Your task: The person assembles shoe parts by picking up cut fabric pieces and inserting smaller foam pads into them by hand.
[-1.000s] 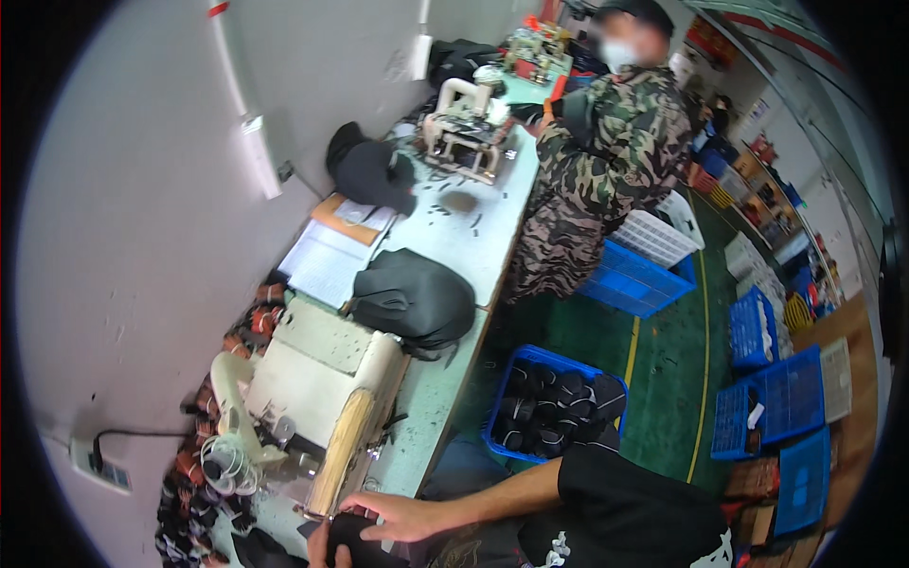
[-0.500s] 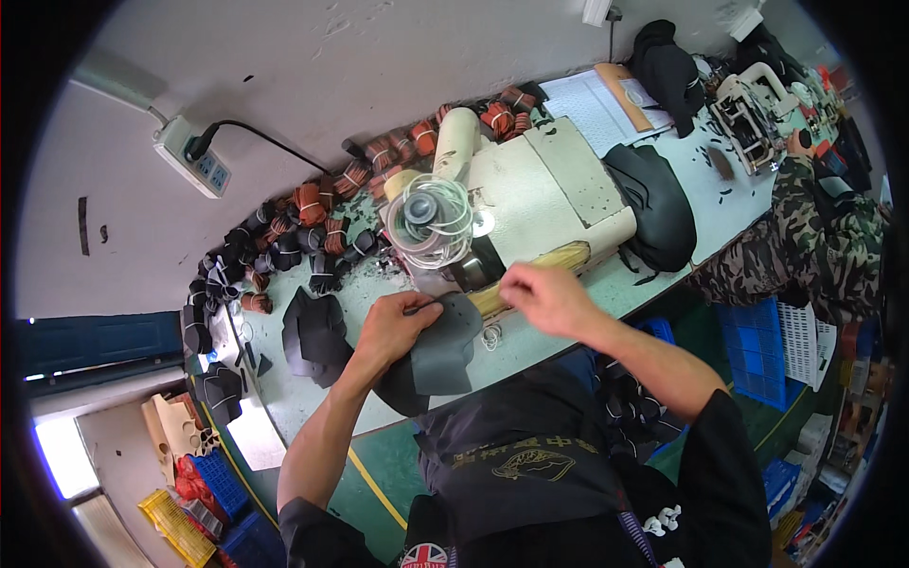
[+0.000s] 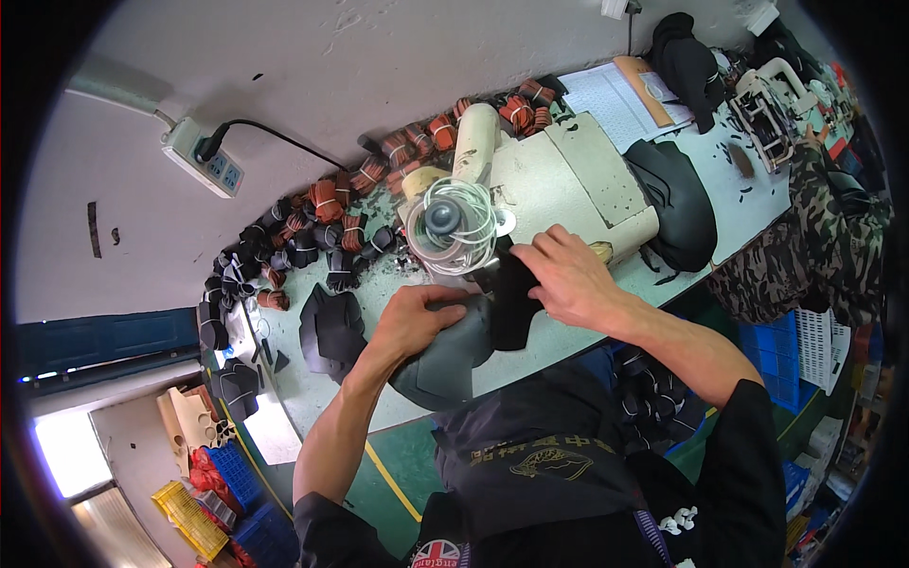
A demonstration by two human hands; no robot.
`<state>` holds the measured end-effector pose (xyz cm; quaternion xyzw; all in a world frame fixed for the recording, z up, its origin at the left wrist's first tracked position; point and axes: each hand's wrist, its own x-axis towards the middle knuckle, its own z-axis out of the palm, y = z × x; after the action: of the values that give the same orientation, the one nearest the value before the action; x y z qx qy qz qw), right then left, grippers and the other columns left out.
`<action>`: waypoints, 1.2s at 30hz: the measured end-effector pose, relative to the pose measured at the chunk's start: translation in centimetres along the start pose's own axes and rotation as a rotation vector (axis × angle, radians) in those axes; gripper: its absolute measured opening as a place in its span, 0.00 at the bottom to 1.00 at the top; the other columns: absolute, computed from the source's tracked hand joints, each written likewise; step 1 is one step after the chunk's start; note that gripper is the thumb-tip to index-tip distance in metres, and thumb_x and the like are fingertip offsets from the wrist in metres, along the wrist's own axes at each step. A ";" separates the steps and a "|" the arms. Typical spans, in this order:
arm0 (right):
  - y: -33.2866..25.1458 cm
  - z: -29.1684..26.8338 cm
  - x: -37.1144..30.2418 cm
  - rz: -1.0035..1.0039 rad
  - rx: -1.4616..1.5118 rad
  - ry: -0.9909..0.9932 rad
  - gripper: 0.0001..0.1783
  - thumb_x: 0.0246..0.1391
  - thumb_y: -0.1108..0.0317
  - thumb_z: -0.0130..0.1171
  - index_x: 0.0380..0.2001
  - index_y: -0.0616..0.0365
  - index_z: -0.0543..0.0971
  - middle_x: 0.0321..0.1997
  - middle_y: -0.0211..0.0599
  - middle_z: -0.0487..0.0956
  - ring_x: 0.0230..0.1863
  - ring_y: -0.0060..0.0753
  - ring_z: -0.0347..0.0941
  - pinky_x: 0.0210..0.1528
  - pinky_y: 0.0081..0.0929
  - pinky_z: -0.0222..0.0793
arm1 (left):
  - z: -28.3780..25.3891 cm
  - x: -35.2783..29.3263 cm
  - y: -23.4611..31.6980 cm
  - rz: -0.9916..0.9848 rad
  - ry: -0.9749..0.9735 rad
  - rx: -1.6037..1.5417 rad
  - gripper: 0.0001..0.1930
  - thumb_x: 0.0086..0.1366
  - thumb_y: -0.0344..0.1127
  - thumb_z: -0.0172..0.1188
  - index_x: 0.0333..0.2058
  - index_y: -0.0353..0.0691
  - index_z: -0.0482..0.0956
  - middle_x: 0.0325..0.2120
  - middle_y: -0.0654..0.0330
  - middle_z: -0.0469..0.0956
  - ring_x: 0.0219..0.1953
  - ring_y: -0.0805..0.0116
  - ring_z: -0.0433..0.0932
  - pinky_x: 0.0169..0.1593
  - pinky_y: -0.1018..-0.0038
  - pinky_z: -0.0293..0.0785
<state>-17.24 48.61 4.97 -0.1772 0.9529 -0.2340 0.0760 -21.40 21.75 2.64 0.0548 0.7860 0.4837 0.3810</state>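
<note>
My left hand (image 3: 417,327) is closed, thumb and fingers together, on the upper edge of dark grey leather-like pieces (image 3: 445,364) at the bench's front. A black flat piece (image 3: 513,308) hangs beside them, its upper part under the fingers of my right hand (image 3: 571,282), which are bent onto it. Both hands are just in front of a cream-coloured bench machine (image 3: 568,180) with a round clear guard (image 3: 443,222) wound with white tubing. The working spot of the machine, near the black piece's upper end, is largely hidden.
Several black cut pieces (image 3: 331,331) lie left of my left hand. Tied bundles of brown and black strips (image 3: 327,201) line the wall side. A black bag-like item (image 3: 674,204) rests right of the machine. Further right, a person in a camouflage sleeve (image 3: 805,237) works at another machine (image 3: 762,114).
My right hand has moved from the machine's front edge up toward its working spot and now has the black piece under its fingers. My left hand stays on the grey pieces. The view has shifted slightly.
</note>
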 end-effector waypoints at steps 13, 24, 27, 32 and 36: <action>1.7 -1.8 0.3 -0.064 0.170 -0.205 0.14 0.47 0.72 0.62 0.40 0.57 0.83 0.54 0.44 0.75 0.58 0.50 0.69 0.60 0.39 0.69 | 1.1 0.5 1.6 -0.119 0.172 0.228 0.19 0.59 0.46 0.69 0.42 0.37 0.86 0.32 0.54 0.86 0.34 0.68 0.84 0.42 0.72 0.76; 1.9 -3.4 0.9 -0.023 0.190 -0.339 0.15 0.46 0.77 0.60 0.40 0.56 0.80 0.43 0.44 0.75 0.53 0.52 0.69 0.54 0.45 0.67 | 0.9 0.5 1.2 -0.144 0.213 0.195 0.19 0.59 0.45 0.69 0.44 0.38 0.86 0.34 0.54 0.86 0.35 0.68 0.84 0.44 0.72 0.77; 2.7 -1.1 0.8 -0.167 0.278 -0.134 0.17 0.42 0.77 0.58 0.39 0.54 0.82 0.43 0.46 0.76 0.48 0.53 0.71 0.51 0.48 0.69 | 1.4 0.9 2.5 -0.104 0.178 0.210 0.18 0.59 0.44 0.69 0.43 0.38 0.87 0.33 0.54 0.87 0.35 0.68 0.84 0.44 0.72 0.77; -0.3 0.2 0.6 0.054 -0.016 -0.010 0.14 0.41 0.78 0.60 0.36 0.62 0.80 0.40 0.44 0.76 0.50 0.51 0.71 0.50 0.46 0.68 | 0.8 -0.4 1.0 -0.022 0.099 -0.059 0.17 0.58 0.42 0.70 0.42 0.38 0.87 0.33 0.55 0.87 0.35 0.70 0.85 0.44 0.74 0.77; 1.1 -2.0 0.4 0.101 0.249 -0.173 0.14 0.46 0.80 0.59 0.38 0.60 0.80 0.44 0.45 0.74 0.50 0.52 0.70 0.54 0.45 0.65 | 0.8 0.0 1.7 -0.152 0.225 0.193 0.16 0.59 0.40 0.70 0.42 0.38 0.87 0.33 0.55 0.87 0.35 0.70 0.85 0.43 0.75 0.78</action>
<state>-18.39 50.19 6.23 -0.1379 0.9141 -0.3302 0.1910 -21.39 23.22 3.76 -0.0231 0.8683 0.3788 0.3193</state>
